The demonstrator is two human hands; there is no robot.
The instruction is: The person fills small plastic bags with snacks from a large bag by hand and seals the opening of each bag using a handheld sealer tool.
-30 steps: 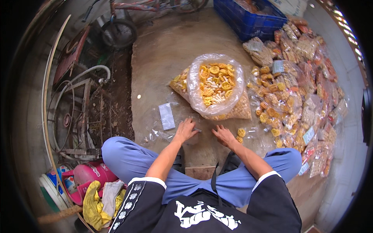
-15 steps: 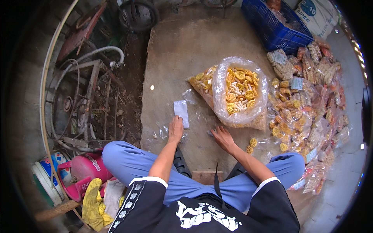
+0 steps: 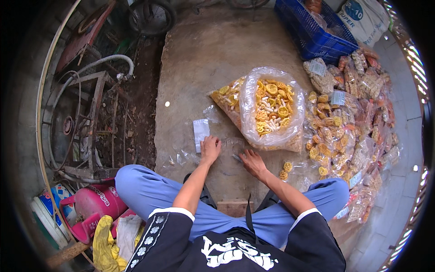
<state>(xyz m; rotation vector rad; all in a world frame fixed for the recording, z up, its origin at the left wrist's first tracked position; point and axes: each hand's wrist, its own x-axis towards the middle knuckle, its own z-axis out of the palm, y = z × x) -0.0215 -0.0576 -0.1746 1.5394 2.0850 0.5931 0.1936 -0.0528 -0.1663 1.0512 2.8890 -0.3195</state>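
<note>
My left hand (image 3: pixel 210 149) is low over the concrete floor, fingers slightly apart and loosely bent, nothing visible in them. Right beside it lies a small stack of white paper slips (image 3: pixel 200 133). My right hand (image 3: pixel 253 163) is closed with a small grey-blue object (image 3: pixel 236 157) showing at its fingertips; its kind is too small to make out. Thin clear plastic (image 3: pixel 233 144) lies on the floor between the hands. Beyond my right hand stands a large open clear bag (image 3: pixel 248 106) full of yellow wheel-shaped and pale stick snacks (image 3: pixel 274 106).
Many packed snack bags (image 3: pixel 337 136) are heaped at the right, below a blue crate (image 3: pixel 317 38) and a white sack (image 3: pixel 364 20). Loose yellow snacks (image 3: pixel 285 170) lie near my right knee. At the left are a metal frame (image 3: pixel 97 109), a pink gas cylinder (image 3: pixel 97 201) and a yellow cloth (image 3: pixel 105 240).
My left hand has moved off the paper slips toward the right, closer to my right hand. My right hand stays low by the floor with the small object. The whole view has shifted slightly.
</note>
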